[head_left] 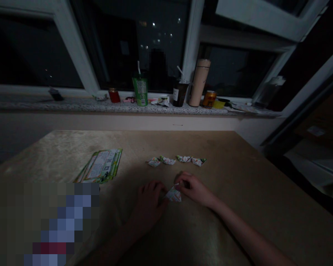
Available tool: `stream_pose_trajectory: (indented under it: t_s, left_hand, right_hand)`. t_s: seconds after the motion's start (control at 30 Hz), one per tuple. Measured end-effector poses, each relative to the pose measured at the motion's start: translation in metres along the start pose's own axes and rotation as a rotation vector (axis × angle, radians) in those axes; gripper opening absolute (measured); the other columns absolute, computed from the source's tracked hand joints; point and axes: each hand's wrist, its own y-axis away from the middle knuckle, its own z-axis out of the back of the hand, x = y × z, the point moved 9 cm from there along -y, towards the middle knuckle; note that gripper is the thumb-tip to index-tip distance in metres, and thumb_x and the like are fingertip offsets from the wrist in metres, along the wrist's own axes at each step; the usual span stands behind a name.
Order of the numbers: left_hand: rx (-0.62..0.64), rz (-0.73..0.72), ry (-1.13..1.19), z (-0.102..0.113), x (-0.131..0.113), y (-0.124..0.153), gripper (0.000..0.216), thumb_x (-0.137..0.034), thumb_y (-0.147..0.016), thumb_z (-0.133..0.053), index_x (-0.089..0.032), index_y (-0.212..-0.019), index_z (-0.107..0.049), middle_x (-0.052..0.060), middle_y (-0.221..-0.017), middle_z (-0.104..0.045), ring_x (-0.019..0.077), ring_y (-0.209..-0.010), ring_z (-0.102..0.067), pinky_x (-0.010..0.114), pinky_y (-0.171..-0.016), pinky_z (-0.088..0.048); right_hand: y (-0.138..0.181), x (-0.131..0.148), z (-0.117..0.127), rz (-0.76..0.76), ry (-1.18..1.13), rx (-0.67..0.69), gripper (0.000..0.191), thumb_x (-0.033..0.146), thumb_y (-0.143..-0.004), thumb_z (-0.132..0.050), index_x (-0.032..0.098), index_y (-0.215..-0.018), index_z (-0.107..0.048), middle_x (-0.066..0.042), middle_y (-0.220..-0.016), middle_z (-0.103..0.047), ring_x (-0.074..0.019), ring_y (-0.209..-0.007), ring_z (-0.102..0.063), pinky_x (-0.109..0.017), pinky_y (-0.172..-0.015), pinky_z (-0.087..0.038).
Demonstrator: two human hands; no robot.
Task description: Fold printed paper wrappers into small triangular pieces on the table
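A small piece of folded printed paper (174,194), roughly triangular, is between my hands on the wooden table. My right hand (193,189) pinches its upper right part between thumb and bent fingers. At its left corner, the thumb and index finger of my left hand (150,202) close on the paper, while the other fingers rest curved on the tabletop. Just beyond my hands lies a row of several small folded paper pieces, boat-like in shape, among them a left one (154,162) and a right one (199,162).
Flat printed green-and-white sheets (103,166) lie stacked on the table (233,221) at left. A blurred-out patch covers the lower left. On the windowsill stand a green cup (140,90), a red jar (114,95), a dark cup (180,94), a tall flask (199,83) and a can (209,99).
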Motion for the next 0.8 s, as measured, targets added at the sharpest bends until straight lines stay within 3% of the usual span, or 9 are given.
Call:
stream_pose_trajectory:
  t_s: [0.13, 0.37, 0.47, 0.6, 0.7, 0.8]
  left_hand:
    - [-0.011, -0.005, 0.01, -0.002, 0.003, 0.0, 0.013, -0.023, -0.081, -0.056, -0.022, -0.094, -0.057, 0.003, -0.105, -0.056, 0.024, -0.102, -0.05, 0.04, -0.088, -0.033]
    - [-0.018, 0.011, 0.071, -0.002, 0.007, -0.001, 0.014, -0.022, -0.079, -0.056, -0.022, -0.093, -0.057, 0.002, -0.107, -0.057, 0.0235, -0.104, -0.051, 0.041, -0.09, -0.034]
    - [-0.001, 0.01, 0.167, 0.0, 0.007, 0.001, 0.011, -0.022, -0.08, -0.054, -0.022, -0.091, -0.056, 0.002, -0.105, -0.059, 0.0226, -0.102, -0.052, 0.041, -0.091, -0.035]
    - [0.04, 0.013, 0.487, 0.003, 0.007, 0.007, 0.016, -0.024, -0.09, -0.039, -0.023, -0.088, -0.054, 0.002, -0.103, -0.06, 0.0193, -0.101, -0.054, 0.035, -0.091, -0.039]
    - [0.02, 0.082, 0.655, 0.004, 0.014, 0.009, 0.02, -0.029, -0.092, -0.036, -0.023, -0.102, -0.052, 0.003, -0.107, -0.061, 0.0185, -0.104, -0.054, 0.034, -0.094, -0.04]
    - [0.023, 0.094, 0.706, 0.004, 0.016, 0.008, 0.029, -0.032, -0.091, -0.04, -0.022, -0.118, -0.046, 0.004, -0.118, -0.058, 0.0182, -0.113, -0.051, 0.034, -0.101, -0.036]
  right_hand:
    - [0.006, 0.018, -0.014, 0.053, 0.167, 0.068, 0.042, 0.033, -0.066, -0.077, 0.021, -0.103, -0.061, -0.003, -0.096, -0.063, -0.0201, -0.091, -0.056, -0.03, -0.079, -0.038]
    - [0.008, 0.029, -0.023, 0.129, 0.192, 0.107, 0.022, 0.031, -0.078, -0.068, 0.02, -0.095, -0.061, -0.003, -0.088, -0.065, -0.0174, -0.083, -0.058, -0.028, -0.075, -0.036]
    - [0.009, 0.032, -0.021, 0.158, 0.197, 0.094, 0.024, 0.032, -0.077, -0.068, 0.019, -0.095, -0.06, -0.003, -0.088, -0.064, -0.0176, -0.083, -0.058, -0.028, -0.074, -0.036]
    - [0.013, 0.042, -0.02, 0.233, 0.215, 0.072, 0.035, 0.037, -0.072, -0.072, 0.019, -0.099, -0.057, -0.005, -0.09, -0.063, -0.0196, -0.085, -0.056, -0.029, -0.074, -0.037]
    - [0.018, 0.053, -0.023, 0.341, 0.287, 0.05, 0.036, 0.038, -0.077, -0.066, 0.019, -0.105, -0.055, -0.006, -0.091, -0.063, -0.0206, -0.086, -0.056, -0.031, -0.077, -0.037]
    - [0.024, 0.068, -0.029, 0.456, 0.406, 0.04, 0.025, 0.031, -0.08, -0.062, 0.018, -0.101, -0.056, -0.006, -0.086, -0.063, -0.0205, -0.083, -0.056, -0.032, -0.076, -0.037]
